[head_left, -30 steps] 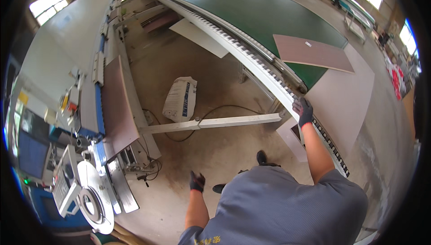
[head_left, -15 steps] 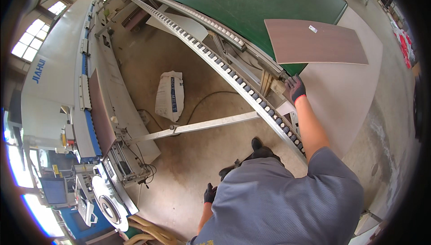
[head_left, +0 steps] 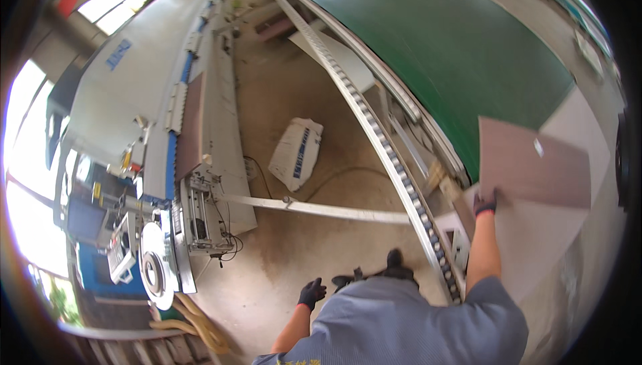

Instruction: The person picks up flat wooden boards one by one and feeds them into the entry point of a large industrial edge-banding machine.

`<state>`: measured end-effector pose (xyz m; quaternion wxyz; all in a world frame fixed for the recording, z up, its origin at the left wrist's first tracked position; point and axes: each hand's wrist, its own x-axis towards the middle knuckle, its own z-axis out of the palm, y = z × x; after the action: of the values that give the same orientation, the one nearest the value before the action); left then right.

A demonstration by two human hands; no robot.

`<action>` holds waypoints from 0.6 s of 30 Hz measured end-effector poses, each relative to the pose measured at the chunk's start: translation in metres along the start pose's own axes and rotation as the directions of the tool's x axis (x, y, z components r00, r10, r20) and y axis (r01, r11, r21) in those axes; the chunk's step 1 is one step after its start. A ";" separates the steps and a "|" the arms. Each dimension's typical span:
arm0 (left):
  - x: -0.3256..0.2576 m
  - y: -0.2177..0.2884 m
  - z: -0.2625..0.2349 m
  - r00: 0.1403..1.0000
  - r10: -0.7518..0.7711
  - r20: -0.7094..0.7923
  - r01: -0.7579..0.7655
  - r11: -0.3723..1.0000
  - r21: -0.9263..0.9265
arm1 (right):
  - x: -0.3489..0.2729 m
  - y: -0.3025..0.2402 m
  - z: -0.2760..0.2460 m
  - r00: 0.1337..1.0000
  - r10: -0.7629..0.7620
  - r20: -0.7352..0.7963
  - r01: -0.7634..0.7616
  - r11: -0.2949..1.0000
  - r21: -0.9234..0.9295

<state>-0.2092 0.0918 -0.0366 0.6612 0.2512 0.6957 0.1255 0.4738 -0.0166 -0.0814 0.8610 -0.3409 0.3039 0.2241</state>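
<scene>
My right hand (head_left: 485, 203), in a dark glove, grips the near left corner of a flat brown panel (head_left: 531, 164) that lies partly over the green conveyor belt (head_left: 455, 50) and a pale table surface (head_left: 535, 244). My left hand (head_left: 311, 293), also gloved, hangs beside my body over the dusty floor with nothing in it, fingers loosely curled. A roller rail (head_left: 388, 157) runs between the floor and the belt, just left of my right arm.
A white sack (head_left: 295, 153) lies on the floor. A pale beam (head_left: 314, 208) crosses from a grey machine (head_left: 200, 184) on the left to the rail. A round disc and control boxes (head_left: 150, 264) sit at lower left. My dark shoes (head_left: 394, 268) show below.
The view has swung left and the brown panel has come nearer along the belt edge. My right hand stays on its corner; my left hand has dropped lower beside me.
</scene>
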 end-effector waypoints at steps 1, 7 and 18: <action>0.003 0.009 0.008 0.998 0.008 0.066 -0.012 0.998 0.055 | 0.010 -0.009 -0.013 0.999 -0.041 -0.001 0.041 0.998 0.055; -0.022 0.108 0.121 0.841 0.122 0.527 -0.369 0.842 0.394 | -0.087 -0.042 -0.041 0.982 -0.094 0.163 0.092 0.996 0.024; -0.178 0.165 0.269 0.262 -0.120 0.957 -0.141 0.977 0.161 | -0.406 0.062 -0.057 0.951 0.248 0.184 -0.188 0.938 -0.292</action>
<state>0.0853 0.0965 0.1735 0.9151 0.3495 0.1580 -0.1243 0.1256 -0.0890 0.1312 0.8040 -0.3925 0.2101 0.3942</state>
